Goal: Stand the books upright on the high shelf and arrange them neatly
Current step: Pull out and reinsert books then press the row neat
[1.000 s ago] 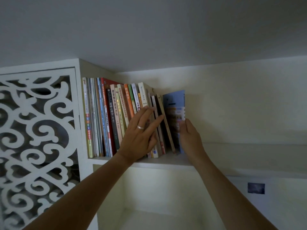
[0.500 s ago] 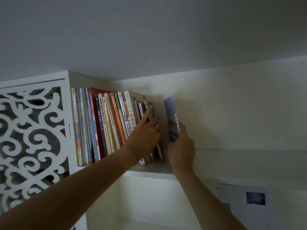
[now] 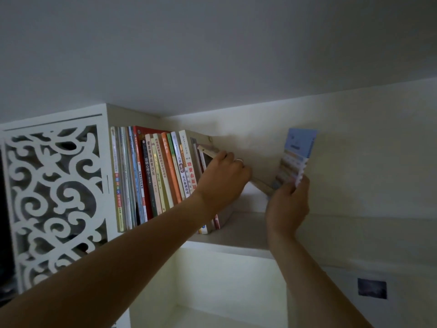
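L hand (image 3: 221,183) is curled over the top of a tan book (image 3: 210,149) at the row's right end, fingers wrapped on it. That book tips hard toward 4 o'clock, so it's leaning, not upright. R hand (image 3: 287,207) pinches a blue booklet (image 3: 298,153) by its lower edge, thumb & fingers closed on it, holding it off the shelf (image 3: 243,229), well apart from the row at about 3 o'clock of the L hand. A thin tan edge (image 3: 262,185) runs between the 2 hands; can't tell if it belongs to the leaning book or another one.

Row of books (image 3: 151,176) sits at the shelf's left end, against the carved panel (image 3: 54,192), most spines near vertical.

Risks, as I judge them:
- Leaning book has nothing on its right side. If L hand lets go, it likely slides flat & drags neighbours over w/ it.
- Booklet is thin & floppy, held at 1 edge only; may bend or slip when pushed into the gap.
- Shelf is high, arms stretched up, so control is weak & a dropped book falls far.
- Books at 5 o'clock of the L hand sit near the front lip.

Writing: spines carry Chinese titles. Readable bits: 基础心理学 on a dark spine, 健康 on a cream one, 儿童 on a white one. Rest too small or blurred. Booklet cover text is not legible.
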A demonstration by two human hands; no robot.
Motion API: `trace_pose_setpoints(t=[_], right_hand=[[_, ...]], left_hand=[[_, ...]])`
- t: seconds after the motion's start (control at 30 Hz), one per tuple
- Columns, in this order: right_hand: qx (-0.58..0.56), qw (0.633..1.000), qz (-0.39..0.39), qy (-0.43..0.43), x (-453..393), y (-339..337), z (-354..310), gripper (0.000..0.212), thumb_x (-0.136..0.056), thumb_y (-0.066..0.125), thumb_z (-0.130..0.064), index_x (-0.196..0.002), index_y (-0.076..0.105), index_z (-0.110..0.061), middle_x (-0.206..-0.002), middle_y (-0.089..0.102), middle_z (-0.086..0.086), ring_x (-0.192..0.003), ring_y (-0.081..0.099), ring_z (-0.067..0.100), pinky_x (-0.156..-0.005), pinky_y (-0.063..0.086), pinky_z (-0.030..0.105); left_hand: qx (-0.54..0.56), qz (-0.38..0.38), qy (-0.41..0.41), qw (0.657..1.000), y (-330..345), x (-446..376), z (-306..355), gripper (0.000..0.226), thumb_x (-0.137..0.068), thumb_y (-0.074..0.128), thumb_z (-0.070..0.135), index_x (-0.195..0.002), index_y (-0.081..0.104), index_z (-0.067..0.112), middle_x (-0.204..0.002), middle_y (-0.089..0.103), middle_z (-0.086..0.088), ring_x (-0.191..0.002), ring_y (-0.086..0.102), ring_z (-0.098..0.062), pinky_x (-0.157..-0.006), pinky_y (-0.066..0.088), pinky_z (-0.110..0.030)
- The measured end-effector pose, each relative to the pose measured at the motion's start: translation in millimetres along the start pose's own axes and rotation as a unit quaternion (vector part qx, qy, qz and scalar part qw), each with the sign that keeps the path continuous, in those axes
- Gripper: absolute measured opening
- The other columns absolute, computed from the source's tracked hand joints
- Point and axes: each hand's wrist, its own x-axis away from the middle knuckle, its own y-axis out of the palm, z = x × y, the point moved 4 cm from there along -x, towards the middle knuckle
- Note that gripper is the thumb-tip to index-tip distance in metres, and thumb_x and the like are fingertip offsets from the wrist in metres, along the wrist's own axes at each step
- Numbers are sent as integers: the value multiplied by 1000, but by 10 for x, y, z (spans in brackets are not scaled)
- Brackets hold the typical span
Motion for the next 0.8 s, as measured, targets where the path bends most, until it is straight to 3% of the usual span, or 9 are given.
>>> trace_pose_setpoints(t=[0.13, 0.23, 0.3, 0.4, 0.47, 0.5, 0.6, 0.7, 0.8], right_hand=[[-41, 999, -13, -19, -224, -148, -196, 31, -110, 36, -24, -123, 60, -9, -109, 66, 7, -92, 57, 25, -69, 32, 23], [-90, 995, -20, -42, -271, -203, -373, 32, -111, 31, -36, -116, 60, -22, -102, 67, -3, -91, 64, 15, -71, 43, 20], [-107, 992, -25, -58, -271, -233, -428, 28, -111, 32, -35, -117, 58, -28, -99, 64, -17, -88, 63, -3, -73, 45, 12], [-31, 992, -54, -107, -173, -178, -405, 29, -110, 38, -24, -123, 62, -12, -100, 66, -7, -87, 59, 10, -66, 37, 16], [20, 985, -95, -140, -24, -71, -312, 28, -109, 42, -17, -123, 63, -7, -103, 69, 3, -84, 57, 9, -67, 35, 12], [36, 981, -120, -150, 53, -12, -254, 27, -108, 43, -13, -122, 65, -7, -103, 69, 3, -81, 56, 6, -66, 35, 8], [84, 969, -192, -129, 249, 136, -88, 27, -108, 43, -16, -122, 65, -11, -104, 69, 0, -87, 62, 11, -68, 35, 11], [84, 960, -250, -91, 353, 247, -11, 25, -109, 40, -30, -109, 63, -20, -88, 64, -14, -78, 63, 1, -70, 46, 17], [90, 943, -311, -73, 412, 319, -30, 32, -109, 35, -42, -123, 59, -25, -90, 64, -12, -75, 61, -2, -65, 47, 10]], left_hand=[[27, 93, -47, 994, -129, -132, 98, 11, -76, 77, 12, -85, 71, 12, -74, 71, -8, -67, 65, -28, -69, 52, -36], [60, 117, -77, 988, -123, -120, 194, 20, -89, 71, 17, -108, 69, 10, -88, 71, -10, -71, 65, -26, -65, 53, -36], [147, 112, -124, 975, -100, -108, 180, 26, -99, 62, 23, -122, 63, 10, -94, 71, -8, -71, 66, -22, -61, 54, -31], [351, 123, -321, 871, -51, -20, 52, 23, -107, 52, 36, -103, 62, 16, -83, 67, 3, -64, 63, -9, -56, 50, -20], [423, 115, -446, 780, 122, 130, 5, 25, -107, 50, 38, -90, 58, 22, -78, 65, 7, -63, 65, -7, -59, 57, -26], [434, 102, -481, 754, 212, 216, 13, 26, -108, 49, 39, -90, 58, 23, -77, 65, 7, -63, 66, -7, -60, 59, -29], [412, 104, -481, 766, 373, 411, 102, 27, -110, 44, 40, -97, 58, 21, -81, 64, 7, -68, 65, -5, -62, 55, -26], [433, 133, -417, 788, 426, 451, 243, 26, -111, 41, 41, -116, 56, 20, -91, 64, 10, -75, 64, -2, -65, 58, -26], [478, 133, -374, 784, 464, 478, 299, 52, -109, 30, 51, -146, 45, 19, -109, 66, 9, -93, 67, -2, -77, 57, -19]])
